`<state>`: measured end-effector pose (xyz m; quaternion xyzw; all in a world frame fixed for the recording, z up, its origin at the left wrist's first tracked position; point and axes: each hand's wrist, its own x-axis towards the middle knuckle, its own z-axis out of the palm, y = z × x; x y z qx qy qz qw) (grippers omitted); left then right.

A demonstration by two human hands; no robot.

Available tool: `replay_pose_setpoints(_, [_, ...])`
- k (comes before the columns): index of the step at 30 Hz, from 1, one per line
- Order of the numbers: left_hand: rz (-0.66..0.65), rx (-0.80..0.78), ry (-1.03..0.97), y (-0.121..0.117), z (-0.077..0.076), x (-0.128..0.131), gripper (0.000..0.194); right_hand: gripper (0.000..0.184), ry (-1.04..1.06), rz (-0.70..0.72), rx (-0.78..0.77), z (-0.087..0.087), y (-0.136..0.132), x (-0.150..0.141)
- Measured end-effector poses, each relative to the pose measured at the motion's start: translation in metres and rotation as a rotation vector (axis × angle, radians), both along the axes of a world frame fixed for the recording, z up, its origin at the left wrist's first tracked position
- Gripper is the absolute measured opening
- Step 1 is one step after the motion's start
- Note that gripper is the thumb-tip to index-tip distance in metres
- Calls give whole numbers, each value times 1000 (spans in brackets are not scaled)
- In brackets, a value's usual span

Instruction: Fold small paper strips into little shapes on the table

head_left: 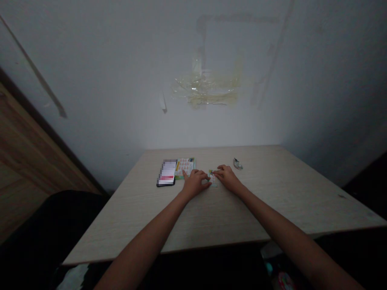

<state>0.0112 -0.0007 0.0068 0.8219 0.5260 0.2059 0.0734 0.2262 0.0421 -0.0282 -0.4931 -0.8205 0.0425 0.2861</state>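
A small printed card (213, 181) in white, green and yellow lies on the table between my two hands. My left hand (195, 182) is curled at its left side, with thumb and fingertips on that edge. At the card's upper right, my right hand (229, 178) pinches it, the fingertips close together. Just left of my left hand is a stack of similar printed cards or a booklet (185, 165), partly hidden by that hand. Beside the stack lies a phone (167, 171) with a lit, blurred screen and a dark case.
A small crumpled, shiny wrapper-like item (238, 164) lies beyond my right hand. The pale wooden table (145, 209) meets a wall (121, 80) bearing old clear tape (208, 90). Dark shapes flank the table, and a wooden panel (24, 149) stands at left.
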Motion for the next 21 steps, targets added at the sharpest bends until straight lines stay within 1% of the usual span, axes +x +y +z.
replay_pose_setpoints(9, [-8,7,4,1,0,0,19,32,-74,-31,33,9,-7,-7])
replay_pose_setpoints(15, [-20,21,-16,-1,1,-1,19,32,-94,-54,54,8,-9,-7])
replay_pose_setpoints(19, [-33,34,-18,-3,1,-1,19,34,-48,16,46,10,-11,-4])
replay_pose_setpoints(21, [-23,23,-7,-3,2,-1,20,31,-31,56,34,12,-13,-3])
